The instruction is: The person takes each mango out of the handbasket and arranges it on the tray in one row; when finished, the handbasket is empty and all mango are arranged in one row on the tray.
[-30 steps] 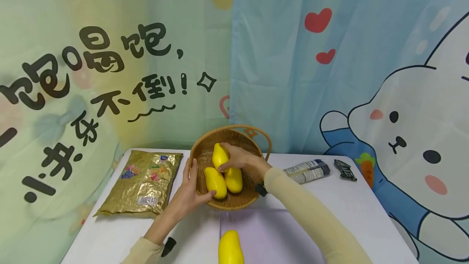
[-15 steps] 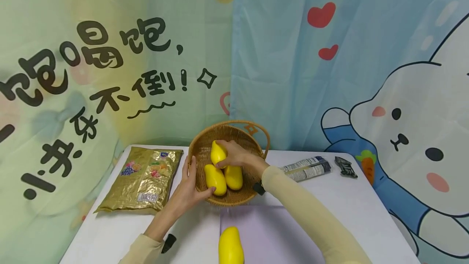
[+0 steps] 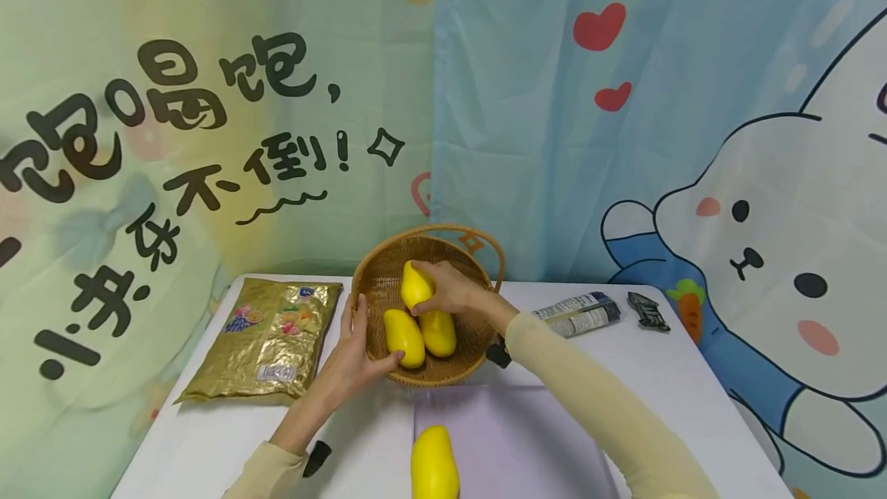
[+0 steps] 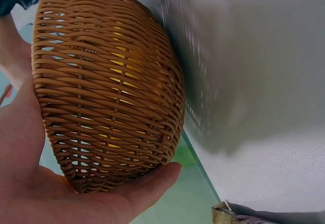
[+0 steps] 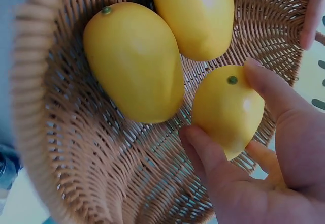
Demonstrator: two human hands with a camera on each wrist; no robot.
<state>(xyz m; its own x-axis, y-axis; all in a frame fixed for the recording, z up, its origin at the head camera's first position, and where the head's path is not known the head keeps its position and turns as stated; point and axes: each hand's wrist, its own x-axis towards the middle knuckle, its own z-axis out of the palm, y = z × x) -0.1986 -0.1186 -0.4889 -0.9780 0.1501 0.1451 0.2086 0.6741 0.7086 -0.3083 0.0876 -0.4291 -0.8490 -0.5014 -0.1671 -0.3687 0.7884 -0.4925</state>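
Observation:
A brown wicker basket point(image 3: 389, 274) with a loop handle tilts open towards me on the white table. My left hand point(image 3: 352, 359) grips its left side, the thumb over the near rim. In the left wrist view, the fingers lie against the outer weave. Inside the basket my right hand point(image 3: 453, 291) pinches a yellow mango point(image 5: 226, 107) between thumb and fingers. Two more mangoes lie lower in the basket: a left one point(image 3: 404, 339) and a right one point(image 3: 440, 336). Another mango point(image 3: 434, 462) rests near the front of the table, apart from both hands.
A gold foil bag point(image 3: 270, 341) lies left of the basket. Grey-and-black packaging point(image 3: 582, 316) and a small dark wrapper point(image 3: 649, 312) lie to the right. Beneath the right forearm is a pale lilac mat point(image 3: 513, 437). A printed curtain point(image 3: 513, 122) hangs behind the table.
The mango in my right hand has shifted slightly to the right within the basket. My left hand keeps its grip on the basket. The head view has drifted a little.

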